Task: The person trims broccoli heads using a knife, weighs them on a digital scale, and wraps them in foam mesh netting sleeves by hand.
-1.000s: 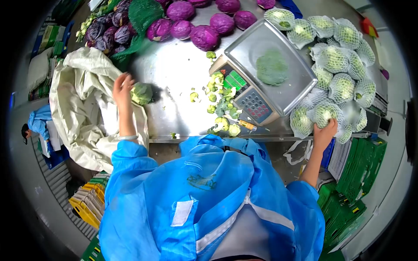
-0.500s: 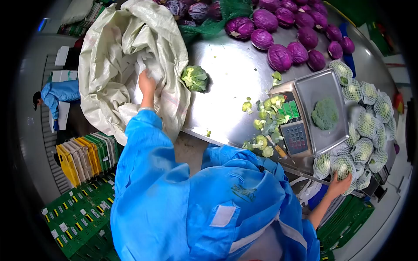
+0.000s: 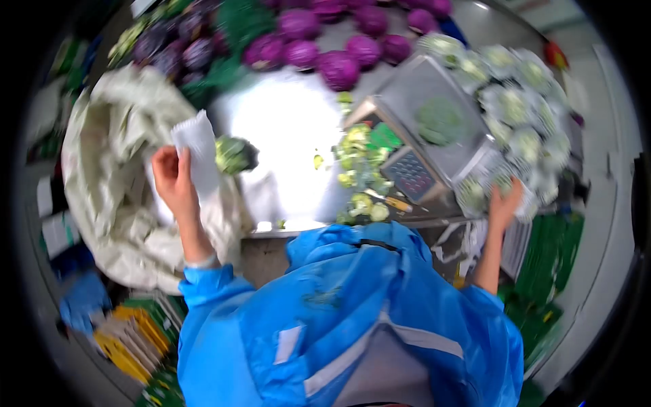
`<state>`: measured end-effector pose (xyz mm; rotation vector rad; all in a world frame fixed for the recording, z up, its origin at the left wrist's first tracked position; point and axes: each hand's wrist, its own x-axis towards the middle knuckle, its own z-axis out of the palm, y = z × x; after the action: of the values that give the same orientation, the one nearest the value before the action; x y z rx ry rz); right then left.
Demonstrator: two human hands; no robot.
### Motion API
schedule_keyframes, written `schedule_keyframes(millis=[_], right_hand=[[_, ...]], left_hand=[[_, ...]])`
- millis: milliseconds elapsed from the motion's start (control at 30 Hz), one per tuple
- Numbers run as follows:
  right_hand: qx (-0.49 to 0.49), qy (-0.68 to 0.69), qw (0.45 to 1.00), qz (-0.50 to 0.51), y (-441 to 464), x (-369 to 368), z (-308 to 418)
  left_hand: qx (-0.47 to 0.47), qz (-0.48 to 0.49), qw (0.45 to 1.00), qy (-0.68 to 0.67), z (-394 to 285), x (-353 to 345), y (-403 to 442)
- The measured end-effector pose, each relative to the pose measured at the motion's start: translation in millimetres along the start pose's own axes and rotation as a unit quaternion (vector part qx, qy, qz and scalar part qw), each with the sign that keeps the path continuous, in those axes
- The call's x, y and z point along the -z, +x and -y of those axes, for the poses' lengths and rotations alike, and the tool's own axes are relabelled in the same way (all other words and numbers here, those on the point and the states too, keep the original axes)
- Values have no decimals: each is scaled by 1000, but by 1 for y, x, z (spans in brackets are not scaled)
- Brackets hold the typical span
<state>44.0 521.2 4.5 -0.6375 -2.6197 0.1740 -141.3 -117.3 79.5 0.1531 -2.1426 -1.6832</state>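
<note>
My left hand (image 3: 176, 183) pinches a flat white foam net sleeve (image 3: 197, 146), held up over the mouth of a big pale woven sack (image 3: 102, 169). More white material shows inside the sack, partly hidden by the hand. Just right of the sleeve lies a bare broccoli head (image 3: 232, 154). Over at the right, my right hand (image 3: 505, 203) has its fingers round a netted broccoli head (image 3: 502, 182) at the near edge of a pile of netted heads (image 3: 525, 108). Another broccoli head (image 3: 439, 121) rests on the pan of a scale (image 3: 424, 173), slightly blurred.
Broccoli trimmings (image 3: 356, 159) and a knife with an orange handle (image 3: 397, 202) lie beside the scale on the metal table (image 3: 285, 129). Purple cabbages (image 3: 339, 70) line the far side, near green netting (image 3: 241, 27). Crates (image 3: 135, 339) stand at lower left.
My left hand has come up out of the sack with a white foam sleeve. The view has turned and shifted to the right. My right hand stays at the netted pile.
</note>
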Motion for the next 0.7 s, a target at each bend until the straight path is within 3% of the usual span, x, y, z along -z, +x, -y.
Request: schedule_keyframes(millis=[33, 67, 100, 133, 167, 200, 267, 300, 333, 400, 433, 467, 500, 533, 567, 600, 633, 700], right_hand=[[-99, 183, 975, 75, 12, 5, 41], [-143, 378, 905, 132, 16, 4, 80], [-104, 430, 876, 193, 25, 20, 134], [41, 408, 889, 205, 25, 22, 171], [61, 463, 840, 277, 25, 30, 210], [120, 540, 783, 284, 22, 32, 238], [-18, 571, 746, 342, 11, 35, 264], [-11, 595, 747, 296, 11, 31, 266], [-3, 580, 755, 306, 12, 30, 259], [41, 533, 767, 356, 8, 25, 235], [26, 530, 742, 410, 11, 33, 223], [-10, 608, 701, 372, 1, 28, 210], [-54, 594, 730, 335, -1, 32, 183], [-70, 481, 866, 120, -1, 40, 153], [-156, 378, 912, -29, -3, 34, 108], [-241, 278, 916, -162, -25, 10, 41], [-270, 137, 935, -183, -37, 15, -5], [-349, 224, 897, -152, -52, 27, -37]], left_hand=[[32, 42, 997, -53, -13, -31, -14], [66, 81, 990, -97, -25, -62, -30], [103, 126, 978, -132, -35, -95, -48], [136, 167, 963, -163, -43, -126, -66], [154, 225, 941, -200, -50, -155, -81], [170, 282, 915, -233, -58, -181, -93], [136, 314, 892, -296, -87, -217, -102], [53, 318, 893, -314, -97, -231, -97], [31, 333, 892, -304, -117, -239, -92], [34, 428, 881, -197, -98, -240, -88], [56, 470, 875, -101, -90, -244, -88], [103, 443, 883, -119, -88, -252, -95], [153, 412, 884, -158, -81, -257, -95], [199, 379, 882, -197, -75, -264, -89], [254, 367, 856, -261, -74, -268, -83], [311, 347, 826, -317, -74, -267, -79], [338, 327, 820, -326, -66, -269, -79], [406, 342, 785, -319, -60, -276, -91]])
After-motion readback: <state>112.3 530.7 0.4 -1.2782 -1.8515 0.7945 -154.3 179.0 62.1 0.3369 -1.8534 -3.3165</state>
